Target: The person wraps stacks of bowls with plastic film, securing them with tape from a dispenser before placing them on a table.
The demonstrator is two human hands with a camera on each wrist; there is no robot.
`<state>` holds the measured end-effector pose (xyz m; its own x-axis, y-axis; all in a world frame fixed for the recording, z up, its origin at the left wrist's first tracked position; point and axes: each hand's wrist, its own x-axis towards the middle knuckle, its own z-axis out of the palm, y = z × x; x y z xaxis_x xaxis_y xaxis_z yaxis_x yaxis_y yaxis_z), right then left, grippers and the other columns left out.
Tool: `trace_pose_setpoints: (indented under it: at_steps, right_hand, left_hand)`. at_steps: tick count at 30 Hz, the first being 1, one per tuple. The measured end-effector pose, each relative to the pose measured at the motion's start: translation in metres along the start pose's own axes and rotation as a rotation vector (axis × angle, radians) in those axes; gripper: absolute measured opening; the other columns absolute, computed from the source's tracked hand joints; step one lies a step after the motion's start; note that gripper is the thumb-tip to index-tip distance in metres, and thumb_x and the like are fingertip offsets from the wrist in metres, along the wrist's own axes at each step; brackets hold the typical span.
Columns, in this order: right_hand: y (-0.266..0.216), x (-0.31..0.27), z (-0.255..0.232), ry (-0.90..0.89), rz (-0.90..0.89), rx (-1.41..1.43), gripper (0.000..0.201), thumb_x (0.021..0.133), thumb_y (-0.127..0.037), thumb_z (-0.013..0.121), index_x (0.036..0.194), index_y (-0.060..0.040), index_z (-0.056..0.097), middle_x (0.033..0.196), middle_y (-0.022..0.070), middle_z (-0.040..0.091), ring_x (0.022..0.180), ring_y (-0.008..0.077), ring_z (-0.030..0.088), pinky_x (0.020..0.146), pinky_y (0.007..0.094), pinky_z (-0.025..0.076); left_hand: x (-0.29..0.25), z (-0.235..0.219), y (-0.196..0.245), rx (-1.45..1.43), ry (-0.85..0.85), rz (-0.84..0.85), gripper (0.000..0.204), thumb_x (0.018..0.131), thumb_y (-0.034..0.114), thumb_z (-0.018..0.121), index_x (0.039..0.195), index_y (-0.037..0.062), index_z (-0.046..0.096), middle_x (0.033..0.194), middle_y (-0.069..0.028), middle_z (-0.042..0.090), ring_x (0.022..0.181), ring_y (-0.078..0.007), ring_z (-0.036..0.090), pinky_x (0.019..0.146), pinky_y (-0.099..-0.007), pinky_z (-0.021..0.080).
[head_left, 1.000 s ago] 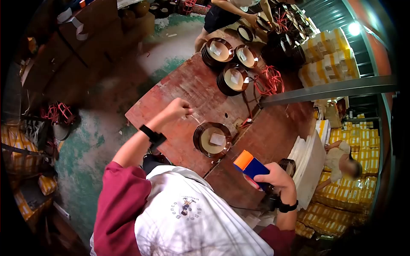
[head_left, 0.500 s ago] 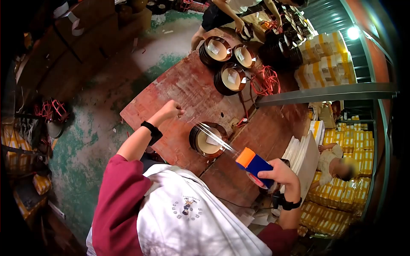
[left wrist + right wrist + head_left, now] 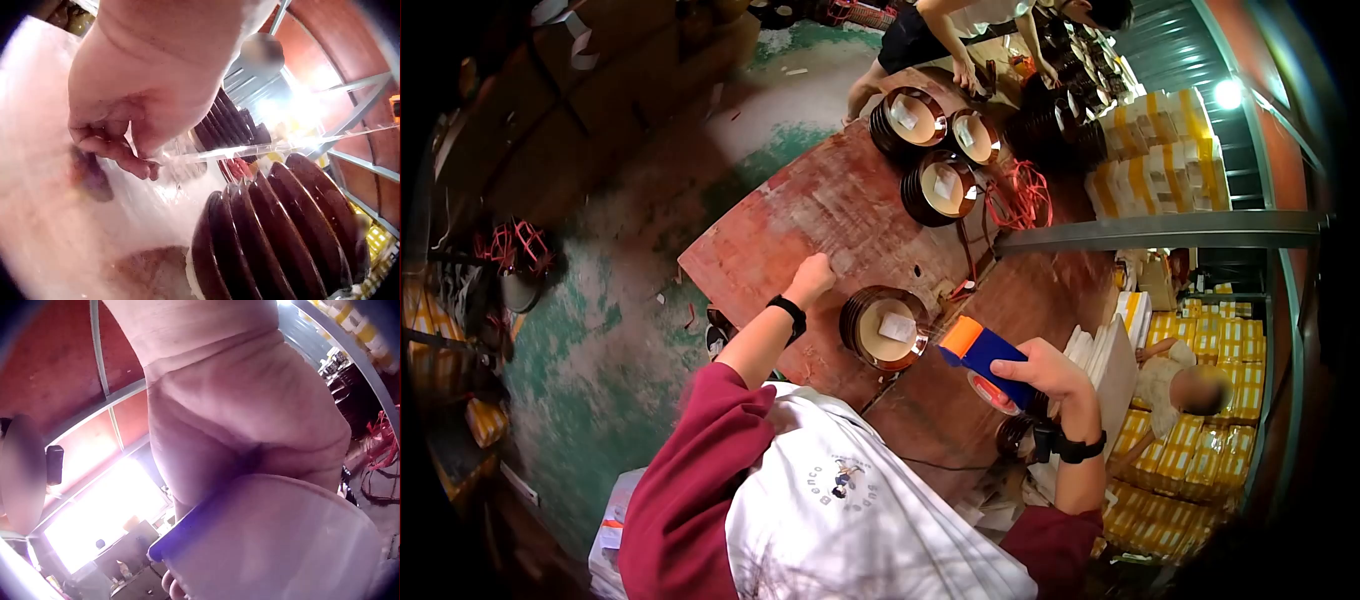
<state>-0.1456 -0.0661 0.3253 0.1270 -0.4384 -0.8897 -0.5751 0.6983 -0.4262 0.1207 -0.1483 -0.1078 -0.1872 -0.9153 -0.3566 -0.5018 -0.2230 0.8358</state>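
Head view, read from left to right, begins with a tangle of red straps [image 3: 515,245] at the far left, then the worn green floor [image 3: 590,330]. Next is the left hand [image 3: 813,277], above the reddish table [image 3: 800,225]. Its fingers are bent, and the left wrist view makes clear that thumb and fingers pinch the end of a clear tape [image 3: 250,151]. This tape runs from the fingertips to the right, in a narrow line, toward an orange part [image 3: 395,107] at the edge of that view.

Near the left hand, but apart from it, stands a stack of brown bowls [image 3: 878,345], with a white slip [image 3: 897,327] lying in the top bowl. Farther back, three more stacks [image 3: 932,195] stand close together, and a person [image 3: 960,40] leans at the far end of the table. Red cords [image 3: 1022,195] lie just beside these stacks.

To the right of the near bowls is the blue tape dispenser [image 3: 990,362], its orange end directed to the bowls. The right hand [image 3: 1055,372] grips it firmly, the thumb on its upper side; in the right wrist view most fingers are hidden. After it come white panels [image 3: 1110,375], another person [image 3: 1180,385] and yellow-taped cartons [image 3: 1210,450]
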Motion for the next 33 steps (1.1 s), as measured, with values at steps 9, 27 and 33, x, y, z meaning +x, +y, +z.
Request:
trace_pose_setpoints:
  at_steps: [9, 27, 33]
  right_hand:
    - [0.027, 0.008, -0.013, 0.054, -0.007, 0.015, 0.038, 0.092, -0.033, 0.077, 0.093, 0.0040, 0.072, 0.078, 0.0064, 0.072, 0.066, 0.0119, 0.066, 0.064, 0.0259, 0.053]
    - [0.041, 0.010, -0.012, 0.078, -0.050, -0.061, 0.042, 0.091, -0.038, 0.078, 0.097, 0.0036, 0.072, 0.079, 0.0064, 0.072, 0.067, 0.0120, 0.067, 0.065, 0.0258, 0.054]
    - [0.064, 0.016, -0.027, 0.075, -0.028, -0.049, 0.053, 0.088, -0.047, 0.079, 0.100, 0.0053, 0.076, 0.084, 0.0035, 0.070, 0.076, 0.0093, 0.061, 0.073, 0.0284, 0.051]
  left_hand:
    - [-0.038, 0.018, 0.020, 0.034, 0.053, 0.020, 0.019, 0.084, 0.010, 0.067, 0.079, -0.0072, 0.072, 0.089, -0.0338, 0.067, 0.092, -0.0484, 0.067, 0.081, -0.0519, 0.054]
    - [-0.042, 0.032, 0.014, -0.436, -0.075, -0.122, 0.054, 0.099, 0.042, 0.064, 0.125, -0.0061, 0.061, 0.109, -0.0170, 0.071, 0.104, -0.0276, 0.068, 0.089, -0.0400, 0.052]
    - [-0.071, 0.058, 0.039, -0.895, -0.194, -0.084, 0.079, 0.107, 0.061, 0.033, 0.149, -0.0052, 0.045, 0.151, -0.0146, 0.050, 0.137, -0.0216, 0.046, 0.116, -0.0327, 0.033]
